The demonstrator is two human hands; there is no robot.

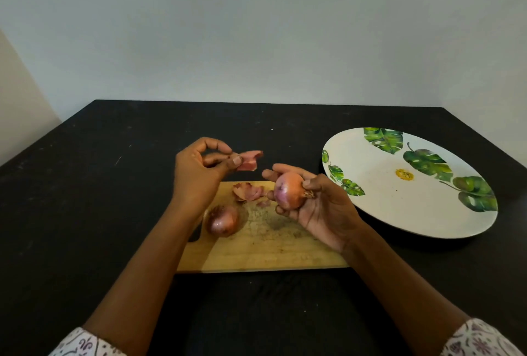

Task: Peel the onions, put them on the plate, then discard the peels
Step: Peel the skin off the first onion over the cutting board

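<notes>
Black table (85, 184) (plate (370, 190) at right) meets pale wall (256, 28).

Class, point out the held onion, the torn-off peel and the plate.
held onion (289, 191), head view, its rounded side.
torn-off peel (251, 160), head view, its middle.
plate (370, 184), head view, bare white part.

Black desk (114, 213). Tan wooden cutting board (271, 253). Right of the board: white plate (379, 201), green leaf print, yellow centre mark. Onions (289, 191) reddish-purple; peels (247, 192) pink-brown.
</notes>
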